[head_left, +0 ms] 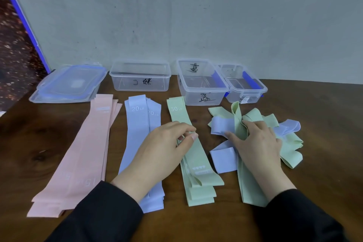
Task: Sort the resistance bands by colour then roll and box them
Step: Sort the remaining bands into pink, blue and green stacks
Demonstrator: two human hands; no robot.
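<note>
Three flat stacks of bands lie side by side on the brown table: pink bands (86,149) at the left, blue bands (137,124) marked 20 LB in the middle, green bands (198,165) marked 30 LB to their right. A loose tangle of green and blue bands (255,122) sits at the right. My left hand (159,153) hovers over the blue and green stacks, its fingertips pinching the edge of the top green band. My right hand (255,143) rests on the tangle and grips a green band in it.
Along the wall stand three clear plastic boxes: one (139,86) in the middle, a second (200,92) right of it, a smaller third (245,96) further right with blue clips. Stacked lids (68,86) lie at the back left. The table edge drops off at the left.
</note>
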